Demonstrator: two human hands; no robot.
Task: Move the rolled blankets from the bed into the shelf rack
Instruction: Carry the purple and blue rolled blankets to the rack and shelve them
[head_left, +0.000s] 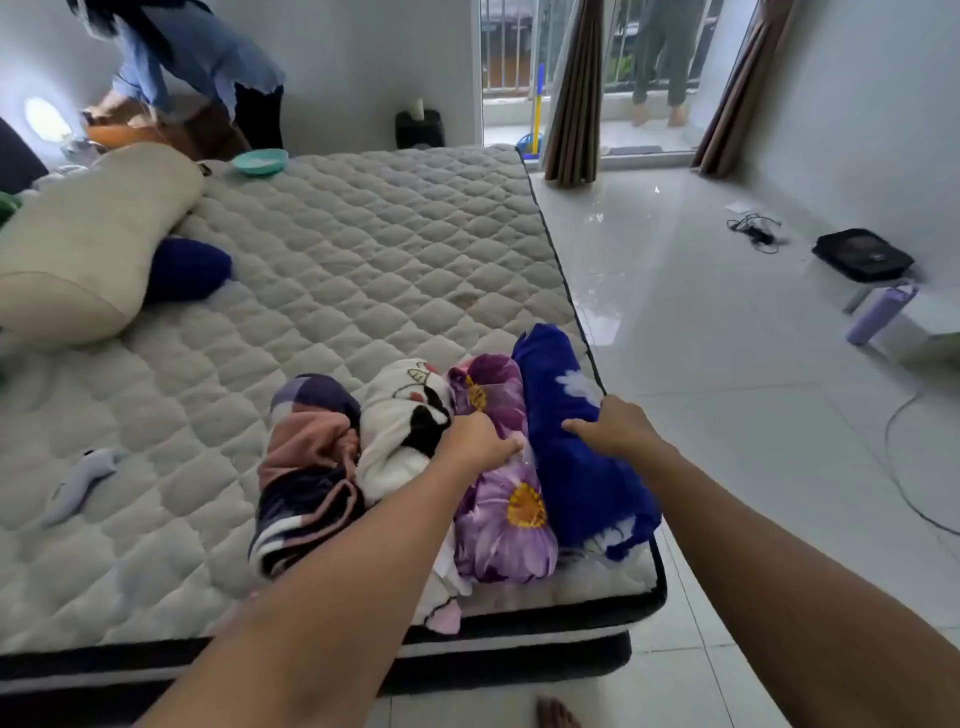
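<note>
Several rolled blankets lie side by side at the near right corner of the bed (363, 249). From left to right they are a pink and navy plaid blanket (306, 467), a white cat-print blanket (400, 415), a purple floral blanket (506, 525) and a blue floral blanket (576, 467). My left hand (478, 440) presses on the purple floral blanket, its fingers curled into the gap beside the blue one. My right hand (613, 426) grips the top of the blue floral blanket. No shelf rack is in view.
A cream bolster (88, 244), a dark blue pillow (187, 267), a teal bowl (260, 161) and a small grey toy (85, 478) lie on the bed. A person (197, 62) bends at the far left. On the tiled floor at right are cables (756, 231), a black device (862, 254) and a lavender bottle (880, 312).
</note>
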